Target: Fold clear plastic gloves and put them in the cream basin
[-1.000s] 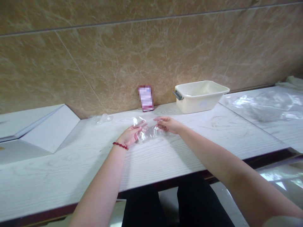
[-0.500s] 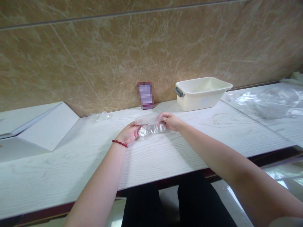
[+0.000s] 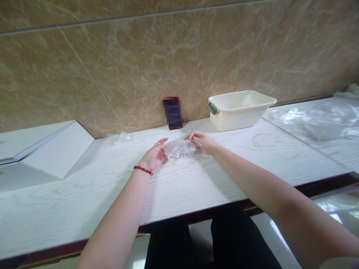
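A clear, crinkled plastic bag (image 3: 179,147) is held low over the white table, in front of the wall. My right hand (image 3: 202,142) pinches its right end between thumb and fingers. At the left end, my left hand (image 3: 155,155) has its thumb lifted away and its palm turned toward the bag. The fingers of that hand touch or lie close behind the plastic's edge and are partly hidden. A red bead bracelet (image 3: 143,170) circles my left wrist.
A phone (image 3: 174,113), blurred out, leans on the marbled wall. Right of it stands a cream plastic bin (image 3: 234,120) with a grey handle. Large clear plastic sheeting (image 3: 322,117) lies far right. On the left are a small plastic scrap (image 3: 122,138) and an angled white board (image 3: 60,153).
My left thumb has come off the plastic. The bag's whitish upper strip has turned down over the shiny part. The phone's screen went from bright to dark.
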`<state>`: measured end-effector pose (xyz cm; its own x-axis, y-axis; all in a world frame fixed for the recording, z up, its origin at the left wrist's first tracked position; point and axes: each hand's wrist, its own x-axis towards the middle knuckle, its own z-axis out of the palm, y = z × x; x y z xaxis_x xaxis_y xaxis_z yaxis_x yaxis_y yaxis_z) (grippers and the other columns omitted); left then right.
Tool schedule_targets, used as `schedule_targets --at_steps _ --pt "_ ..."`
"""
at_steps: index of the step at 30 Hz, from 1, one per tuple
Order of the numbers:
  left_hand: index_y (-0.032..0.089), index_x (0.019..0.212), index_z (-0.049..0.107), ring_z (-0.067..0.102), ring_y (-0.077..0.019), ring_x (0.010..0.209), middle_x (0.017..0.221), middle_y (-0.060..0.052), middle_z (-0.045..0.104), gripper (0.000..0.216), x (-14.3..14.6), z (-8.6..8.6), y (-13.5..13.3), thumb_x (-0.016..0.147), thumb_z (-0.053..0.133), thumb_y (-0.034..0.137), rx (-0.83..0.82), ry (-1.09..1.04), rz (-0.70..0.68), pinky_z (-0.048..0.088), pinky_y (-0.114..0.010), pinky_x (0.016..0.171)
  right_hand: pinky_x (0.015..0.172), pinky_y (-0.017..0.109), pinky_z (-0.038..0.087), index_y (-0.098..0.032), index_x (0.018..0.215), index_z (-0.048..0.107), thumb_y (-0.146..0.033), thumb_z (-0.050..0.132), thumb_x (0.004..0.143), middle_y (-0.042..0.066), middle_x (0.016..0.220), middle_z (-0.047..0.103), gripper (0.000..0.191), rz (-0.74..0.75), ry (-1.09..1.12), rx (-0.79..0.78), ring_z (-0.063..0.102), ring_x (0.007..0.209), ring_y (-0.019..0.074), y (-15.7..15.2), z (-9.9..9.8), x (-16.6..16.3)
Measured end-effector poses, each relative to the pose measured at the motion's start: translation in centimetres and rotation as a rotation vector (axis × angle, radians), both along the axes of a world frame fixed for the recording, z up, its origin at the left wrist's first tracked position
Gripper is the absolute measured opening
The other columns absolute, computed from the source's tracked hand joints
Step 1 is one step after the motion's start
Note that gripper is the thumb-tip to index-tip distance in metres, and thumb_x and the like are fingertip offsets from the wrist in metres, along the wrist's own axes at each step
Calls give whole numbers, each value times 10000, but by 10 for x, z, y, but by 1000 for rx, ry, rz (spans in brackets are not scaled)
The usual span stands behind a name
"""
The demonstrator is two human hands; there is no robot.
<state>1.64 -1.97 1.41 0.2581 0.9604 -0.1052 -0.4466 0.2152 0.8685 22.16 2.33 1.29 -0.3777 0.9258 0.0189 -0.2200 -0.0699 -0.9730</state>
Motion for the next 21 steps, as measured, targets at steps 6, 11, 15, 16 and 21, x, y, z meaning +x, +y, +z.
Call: schedule_targets --at_steps 6,11,15,16,21 --pt "139 948 552 571 -90 643 789 -44 612 260 0 -8 4 713 482 53 -7 69 -26 462 -200 584 355 138 231 -157 611 448 -225 525 638 -60 518 434 106 29 -2 43 353 404 34 -1 0 1" --pt "108 954 562 577 -99 658 788 -68 621 285 2 -7 4 699 475 14 -33 97 -10 462 -224 635 364 149 234 -157 621 457 -246 536 628 -62 519 417 119 26 -32 60 356 417 39 0 -1 2" --pt "106 980 555 572 -96 621 734 -63 620 300 1 -7 5 704 481 17 -39 121 -12 462 -222 613 373 149 244 -164 651 468 -263 548 617 -62 553 422 132 13 -67 48 354 439 38 -1 1 2" --pt "108 985 554 566 -90 595 703 -55 616 300 1 -8 5 707 482 21 -37 124 -14 461 -216 594 375 147 245 -165 653 470 -266 548 616 -60 567 427 133 7 -80 40 357 449 39 -1 1 2" --pt "114 990 550 553 -80 560 642 -33 602 302 -1 -10 6 712 482 19 -24 125 -6 454 -196 566 390 147 260 -165 654 475 -262 542 605 -44 619 468 128 5 -112 40 378 477 42 1 -1 4"
